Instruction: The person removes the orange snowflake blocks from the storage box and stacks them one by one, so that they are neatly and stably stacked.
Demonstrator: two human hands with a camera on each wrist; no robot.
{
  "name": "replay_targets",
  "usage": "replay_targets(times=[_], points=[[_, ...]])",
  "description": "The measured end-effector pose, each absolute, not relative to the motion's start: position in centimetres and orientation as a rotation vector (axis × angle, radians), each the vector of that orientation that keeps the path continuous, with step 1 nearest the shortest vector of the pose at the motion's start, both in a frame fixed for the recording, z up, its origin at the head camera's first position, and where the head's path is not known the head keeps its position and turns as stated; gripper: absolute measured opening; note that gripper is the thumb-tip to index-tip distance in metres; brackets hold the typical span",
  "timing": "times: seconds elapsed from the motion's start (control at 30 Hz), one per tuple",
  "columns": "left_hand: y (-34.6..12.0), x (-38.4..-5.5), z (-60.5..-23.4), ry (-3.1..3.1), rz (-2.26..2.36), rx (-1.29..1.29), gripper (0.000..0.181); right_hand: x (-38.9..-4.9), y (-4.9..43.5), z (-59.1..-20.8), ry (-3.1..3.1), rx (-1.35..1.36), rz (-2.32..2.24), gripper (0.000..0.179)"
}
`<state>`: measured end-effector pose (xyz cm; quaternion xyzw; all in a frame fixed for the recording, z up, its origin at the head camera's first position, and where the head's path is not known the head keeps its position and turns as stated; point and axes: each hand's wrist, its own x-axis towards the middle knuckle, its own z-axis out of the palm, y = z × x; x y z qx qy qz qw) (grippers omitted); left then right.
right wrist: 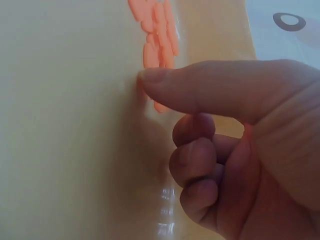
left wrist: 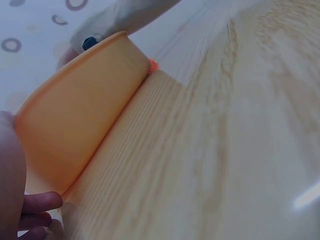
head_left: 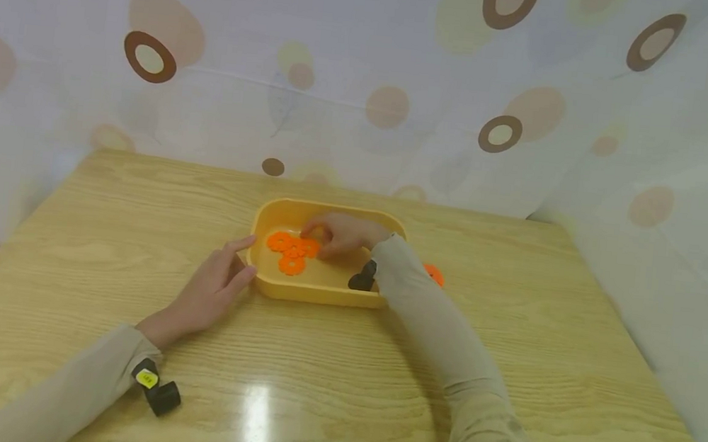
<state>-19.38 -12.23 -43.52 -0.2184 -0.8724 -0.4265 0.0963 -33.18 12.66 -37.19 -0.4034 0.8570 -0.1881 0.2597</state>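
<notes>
A yellow-orange plastic bin (head_left: 321, 294) sits on the table with several flat orange notched discs (head_left: 291, 265) at the left of its floor. My right hand (head_left: 343, 234) reaches down into it, thumb and index finger on either side of the rightmost disc (head_left: 309, 247). In the right wrist view the thumb (right wrist: 200, 87) overlaps the orange discs (right wrist: 160, 35), and the other fingers are curled; I cannot tell whether the disc is pinched. My left hand (head_left: 213, 289) lies at the bin's left end, its index finger and thumb extended against the wall.
Outside the bin's right end lies another orange disc (head_left: 433, 274), partly behind the right sleeve (head_left: 439, 329). The wooden table (head_left: 326, 375) meets a patterned curtain (head_left: 337, 127) at the back and sides. A black camera (head_left: 156, 388) is strapped to the left wrist.
</notes>
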Motion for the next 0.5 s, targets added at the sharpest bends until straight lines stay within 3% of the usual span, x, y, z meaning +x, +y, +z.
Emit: replay_targets(times=[0.5], points=[[-12.14, -19.27, -43.52, -2.573, -1.251, -0.651, 0.047, -32.91, 12.38, -37.13, 2.301, -0.931, -0.524, 0.040]])
